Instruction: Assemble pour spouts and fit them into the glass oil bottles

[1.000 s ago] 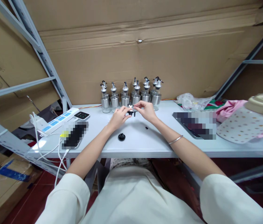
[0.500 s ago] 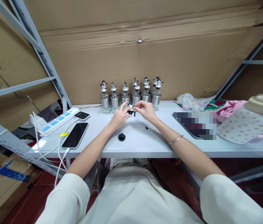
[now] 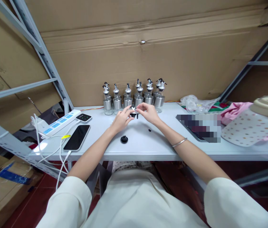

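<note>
Above the white table (image 3: 105, 147), my left hand (image 3: 121, 119) grips a small black and silver spout piece (image 3: 133, 114) between thumb and fingers. My right hand (image 3: 148, 112) is closed in a pinch at the upper right side of that piece; its fingertips touch or nearly touch it. A short black tube (image 3: 137, 116) shows just below the right fingertips. Nearer the front edge lies a round black stopper (image 3: 124, 139), with a tiny black part (image 3: 149, 130) to its right. Behind my hands stand several glass and steel bottles (image 3: 117, 103) with pouring spouts.
On the left are a phone (image 3: 77, 137) with cables, a small black device (image 3: 84, 117) and a power strip (image 3: 61, 123). To the right lie a blurred flat object (image 3: 198, 128), a plastic bag (image 3: 193, 103), pink cloth (image 3: 233, 112) and a dotted container (image 3: 250, 129).
The fingers of my left hand have closed in slightly over the spout piece. My right hand has barely moved.
</note>
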Action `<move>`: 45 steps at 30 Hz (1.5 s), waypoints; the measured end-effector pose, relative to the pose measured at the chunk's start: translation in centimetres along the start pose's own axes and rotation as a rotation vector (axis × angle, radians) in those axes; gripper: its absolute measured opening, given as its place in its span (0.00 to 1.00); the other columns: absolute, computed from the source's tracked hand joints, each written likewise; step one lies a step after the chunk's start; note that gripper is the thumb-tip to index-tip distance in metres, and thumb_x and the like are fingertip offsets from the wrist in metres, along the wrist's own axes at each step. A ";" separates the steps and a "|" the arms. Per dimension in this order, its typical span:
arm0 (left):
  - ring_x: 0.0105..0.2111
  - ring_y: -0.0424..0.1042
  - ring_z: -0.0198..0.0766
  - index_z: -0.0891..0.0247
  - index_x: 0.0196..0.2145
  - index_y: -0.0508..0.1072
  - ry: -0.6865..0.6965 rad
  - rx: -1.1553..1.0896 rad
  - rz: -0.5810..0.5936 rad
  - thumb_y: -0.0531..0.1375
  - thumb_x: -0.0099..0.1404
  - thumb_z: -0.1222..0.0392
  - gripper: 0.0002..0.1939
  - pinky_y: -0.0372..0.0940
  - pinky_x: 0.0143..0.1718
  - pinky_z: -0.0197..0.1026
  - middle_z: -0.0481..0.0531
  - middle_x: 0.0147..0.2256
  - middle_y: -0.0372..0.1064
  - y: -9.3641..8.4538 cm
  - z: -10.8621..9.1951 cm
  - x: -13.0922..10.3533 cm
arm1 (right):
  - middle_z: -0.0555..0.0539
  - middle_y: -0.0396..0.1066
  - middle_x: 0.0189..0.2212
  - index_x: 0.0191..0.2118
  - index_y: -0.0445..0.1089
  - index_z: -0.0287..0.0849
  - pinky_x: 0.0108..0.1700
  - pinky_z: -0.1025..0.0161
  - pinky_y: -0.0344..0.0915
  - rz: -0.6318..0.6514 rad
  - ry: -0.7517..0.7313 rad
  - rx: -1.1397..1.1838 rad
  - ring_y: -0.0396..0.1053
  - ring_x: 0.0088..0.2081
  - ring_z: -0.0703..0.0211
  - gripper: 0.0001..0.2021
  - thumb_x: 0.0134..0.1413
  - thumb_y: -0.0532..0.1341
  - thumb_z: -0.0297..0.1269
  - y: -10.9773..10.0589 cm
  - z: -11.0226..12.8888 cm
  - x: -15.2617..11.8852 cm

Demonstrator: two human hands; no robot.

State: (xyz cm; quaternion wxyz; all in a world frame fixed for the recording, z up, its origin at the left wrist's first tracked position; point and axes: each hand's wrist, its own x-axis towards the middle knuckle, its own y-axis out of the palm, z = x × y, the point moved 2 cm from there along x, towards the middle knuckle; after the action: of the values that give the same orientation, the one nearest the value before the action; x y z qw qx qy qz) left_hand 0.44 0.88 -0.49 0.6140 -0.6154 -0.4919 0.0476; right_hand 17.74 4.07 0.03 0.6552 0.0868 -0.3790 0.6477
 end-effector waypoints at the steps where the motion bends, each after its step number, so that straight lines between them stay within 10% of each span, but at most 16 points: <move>1: 0.45 0.71 0.41 0.61 0.50 0.65 -0.004 0.015 0.001 0.55 0.66 0.60 0.14 0.58 0.52 0.47 0.62 0.60 0.57 -0.1 0.0 0.0 | 0.47 0.74 0.28 0.30 0.70 0.41 0.34 0.62 0.63 0.014 0.001 0.002 0.68 0.30 0.59 0.09 0.47 0.61 0.42 0.1 0.0 0.0; 12: 0.28 0.70 0.32 0.59 0.48 0.70 0.010 0.124 -0.010 0.60 0.63 0.54 0.16 0.52 0.52 0.49 0.60 0.56 0.63 -0.1 0.3 0.0 | 0.48 0.71 0.26 0.30 0.64 0.42 0.32 0.64 0.66 0.138 0.247 0.328 0.70 0.30 0.60 0.17 0.47 0.62 0.52 1.0 -0.5 -0.2; 20: 0.44 0.71 0.41 0.63 0.44 0.69 0.077 0.064 -0.015 0.60 0.61 0.59 0.13 0.53 0.51 0.46 0.61 0.53 0.66 0.3 0.0 -0.1 | 0.44 0.74 0.32 0.32 0.68 0.41 0.36 0.62 0.68 0.408 0.664 0.755 0.70 0.33 0.61 0.12 0.61 0.52 0.39 0.9 -0.2 -0.8; 45: 0.27 0.69 0.34 0.62 0.42 0.65 -0.026 -0.070 -0.069 0.63 0.58 0.57 0.16 0.58 0.46 0.45 0.51 0.40 0.72 0.5 0.1 0.0 | 0.44 0.73 0.31 0.30 0.67 0.39 0.31 0.64 0.65 0.514 0.614 0.819 0.66 0.29 0.62 0.13 0.60 0.51 0.39 1.5 1.1 -1.3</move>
State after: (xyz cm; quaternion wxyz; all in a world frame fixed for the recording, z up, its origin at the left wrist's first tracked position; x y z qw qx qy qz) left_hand 0.61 1.06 -0.89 0.5869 -0.6185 -0.5223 0.0173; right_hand 16.06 2.54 -0.57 0.4697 0.0465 0.1019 0.8757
